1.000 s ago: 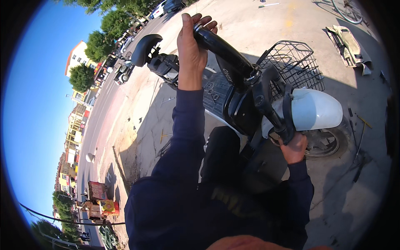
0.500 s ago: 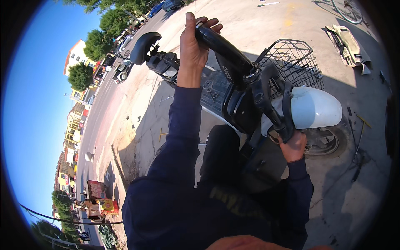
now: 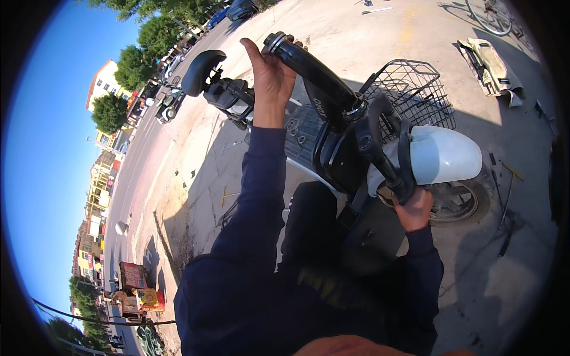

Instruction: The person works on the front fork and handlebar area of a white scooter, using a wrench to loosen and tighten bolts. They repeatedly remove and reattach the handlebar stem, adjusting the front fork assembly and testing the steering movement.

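Note:
A black steering tube [image 3: 317, 71] rises from the front of an electric scooter, with a metal collar [image 3: 274, 41] at its upper end. My left hand [image 3: 274, 83] cups this tube just below the collar, its thumb sticking out and its fingers curled behind. Lower right, my right hand [image 3: 414, 209] is closed around the lower end of the black fork leg [image 3: 385, 160]. Beside it are the white front mudguard [image 3: 448, 155] and the front wheel [image 3: 457, 202]. Several small metal rings [image 3: 294, 127] lie on the ribbed footboard [image 3: 303, 142].
A wire basket [image 3: 409, 89] stands beyond the fork. Yellow-handled tools [image 3: 512, 171] [image 3: 228, 194] lie on the ground either side. A beige bag [image 3: 491, 68] rests far right, near a bicycle [image 3: 493, 18]. The scooter's saddle [image 3: 202, 71] is far left, before a road.
My left hand has slid slightly down the tube, uncovering its metal collar, and the thumb has spread away. My right hand keeps its hold. The whole view has shifted slightly.

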Available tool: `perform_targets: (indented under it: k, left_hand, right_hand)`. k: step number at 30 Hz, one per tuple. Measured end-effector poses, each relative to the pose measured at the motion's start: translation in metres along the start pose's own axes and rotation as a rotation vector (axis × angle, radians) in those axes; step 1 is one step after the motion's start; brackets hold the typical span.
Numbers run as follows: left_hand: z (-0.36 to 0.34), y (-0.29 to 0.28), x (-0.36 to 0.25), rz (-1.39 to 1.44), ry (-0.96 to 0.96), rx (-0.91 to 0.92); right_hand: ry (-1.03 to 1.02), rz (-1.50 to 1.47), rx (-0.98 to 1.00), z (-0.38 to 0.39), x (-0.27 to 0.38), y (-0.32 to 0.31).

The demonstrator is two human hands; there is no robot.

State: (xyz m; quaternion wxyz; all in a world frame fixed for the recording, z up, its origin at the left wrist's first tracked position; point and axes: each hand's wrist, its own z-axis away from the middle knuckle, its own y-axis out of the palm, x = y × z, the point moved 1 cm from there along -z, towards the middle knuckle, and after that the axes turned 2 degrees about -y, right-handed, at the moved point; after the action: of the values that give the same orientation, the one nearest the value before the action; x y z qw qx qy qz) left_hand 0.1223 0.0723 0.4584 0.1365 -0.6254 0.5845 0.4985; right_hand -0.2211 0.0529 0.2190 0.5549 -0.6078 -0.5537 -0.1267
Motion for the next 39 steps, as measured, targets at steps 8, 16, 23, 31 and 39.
perform_targets:
  k: [8, 16, 23, 31, 39]
  left_hand:
    - [-0.01, 0.025, 0.001, 0.22, 0.061, 0.183]
    - [0.001, 0.024, 0.0, -0.035, 0.031, -0.049]
    - [-0.005, 0.047, -0.011, -0.288, 0.231, -0.186]
    - [-0.05, 0.023, 0.032, 0.153, -0.096, 0.202]
    - [0.0, 0.041, -0.02, 0.123, 0.024, -0.028]
  right_hand:
    - [0.025, -0.032, 0.028, -0.003, 0.008, 0.0]
    - [-0.033, -0.07, -0.032, 0.001, -0.001, 0.003]
    - [0.005, -0.016, 0.035, 0.001, 0.002, 0.001]
    - [-0.008, -0.044, 0.041, -0.002, 0.003, -0.001]
    - [-0.085, -0.022, -0.055, 0.005, 0.001, 0.006]
